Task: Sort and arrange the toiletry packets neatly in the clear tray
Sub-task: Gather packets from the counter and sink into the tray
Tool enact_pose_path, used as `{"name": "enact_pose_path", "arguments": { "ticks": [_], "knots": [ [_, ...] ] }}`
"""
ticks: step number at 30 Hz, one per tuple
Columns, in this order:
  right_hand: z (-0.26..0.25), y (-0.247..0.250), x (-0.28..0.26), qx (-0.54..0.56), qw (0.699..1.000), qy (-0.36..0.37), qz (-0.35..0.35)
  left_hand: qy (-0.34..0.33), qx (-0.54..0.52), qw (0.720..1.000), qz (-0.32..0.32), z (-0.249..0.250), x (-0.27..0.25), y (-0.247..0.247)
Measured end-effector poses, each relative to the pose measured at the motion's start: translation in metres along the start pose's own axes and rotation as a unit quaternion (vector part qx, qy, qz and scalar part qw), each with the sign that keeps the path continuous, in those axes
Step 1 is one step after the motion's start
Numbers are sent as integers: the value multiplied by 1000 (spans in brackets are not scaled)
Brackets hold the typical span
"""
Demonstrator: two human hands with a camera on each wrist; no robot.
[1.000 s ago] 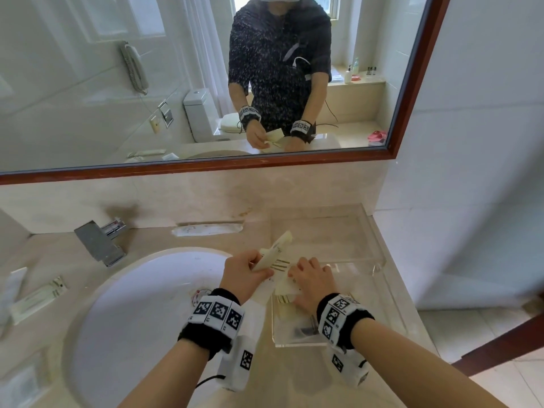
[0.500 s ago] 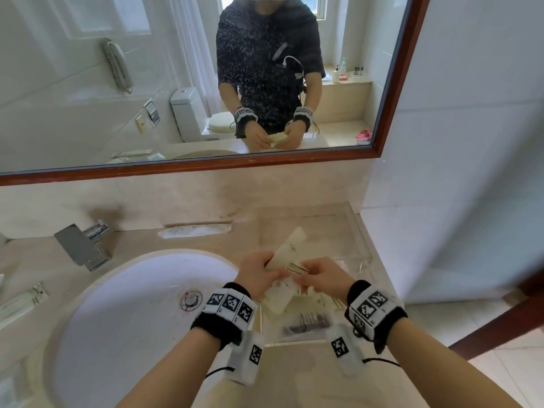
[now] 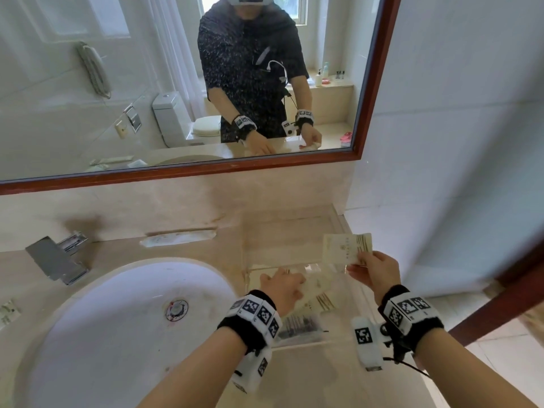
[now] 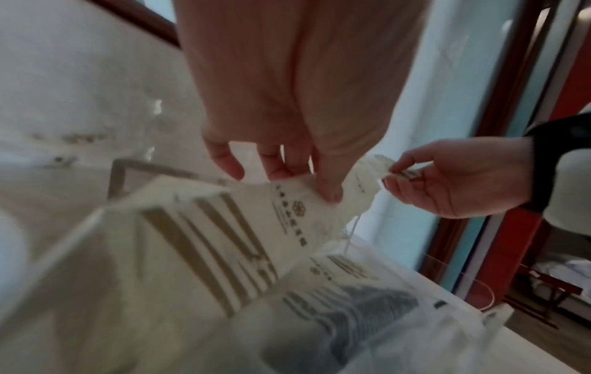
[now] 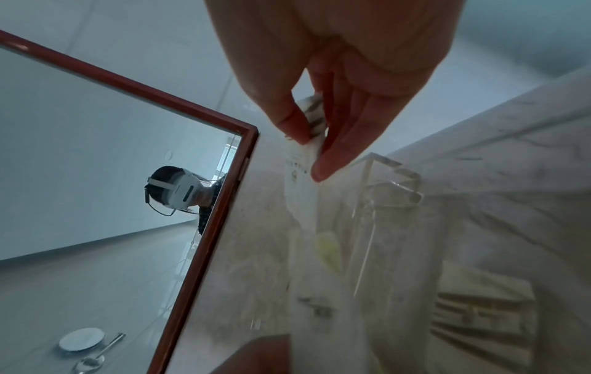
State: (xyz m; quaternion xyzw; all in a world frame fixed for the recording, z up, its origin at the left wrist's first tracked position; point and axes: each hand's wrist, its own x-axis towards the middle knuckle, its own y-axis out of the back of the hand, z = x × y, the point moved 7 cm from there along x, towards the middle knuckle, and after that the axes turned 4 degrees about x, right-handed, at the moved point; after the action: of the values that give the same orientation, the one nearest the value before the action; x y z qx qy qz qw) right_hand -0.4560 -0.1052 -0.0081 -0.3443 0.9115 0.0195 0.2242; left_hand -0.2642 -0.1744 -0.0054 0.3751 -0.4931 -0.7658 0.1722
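Since a second ago my two hands have split apart: they were bunched together over the tray on one packet, and now the right one has gone up and off to the right with it.

Nearest me, the left hand reaches down into the clear tray, fingers mostly straight, fingertips pressing on a cream packet with gold stripes lying in the tray. Under it, toward the tray's near edge, sits a see-through packet with something dark inside. It's blurry, so I can't say what's in it.

The right hand is up above the tray's right side, thumb and fingers pinching another cream packet by its striped end, so it's clamped on that one. In the right wrist view it hangs down from the pinch.

Left of the tray is the white sink basin set in the marble desk, with a chrome tap behind it. One long wrapped packet lies against the back wall, and another small packet sits at the far left edge. Past that, the red-framed mirror shows me leaning over.
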Motion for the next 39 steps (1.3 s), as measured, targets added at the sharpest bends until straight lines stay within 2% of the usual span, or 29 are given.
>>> {"name": "enact_pose_path", "arguments": {
  "ticks": [4,8,11,13,19,21,24,27,30,32,37,39],
  "knots": [
    [4,-1,1,-27,1000,1,-15,1,31,999,11,0,10,-12],
    [11,-2,1,-89,996,-12,-26,-29,68,993,88,-2,8,-10],
    [20,-5,3,-151,987,-34,-30,-92,57,992,64,8,2,-20],
    [23,-11,3,-179,982,-40,-38,-110,94,988,46,13,-2,-30],
    [48,-34,3,-251,958,-92,-100,-97,120,987,43,2,-8,-38],
    [58,-41,5,-231,959,-109,-121,-93,111,989,33,-5,-7,-38],
    [64,-43,4,-174,970,-127,-115,-75,115,990,29,-12,-6,-37],
    [63,-39,-1,-172,968,-146,-110,-49,135,989,36,-9,-6,-36],
    [59,-36,1,-278,946,-119,-114,-34,142,989,32,-5,-4,-37],
    [53,-33,3,-343,931,-83,-93,-27,141,989,28,-5,-4,-37],
    [53,-35,3,-400,910,-60,-91,-29,91,995,3,-13,-1,-40],
    [44,-33,1,-441,895,-8,-62,-35,88,996,-3,-16,-2,-43]
  ]
}}
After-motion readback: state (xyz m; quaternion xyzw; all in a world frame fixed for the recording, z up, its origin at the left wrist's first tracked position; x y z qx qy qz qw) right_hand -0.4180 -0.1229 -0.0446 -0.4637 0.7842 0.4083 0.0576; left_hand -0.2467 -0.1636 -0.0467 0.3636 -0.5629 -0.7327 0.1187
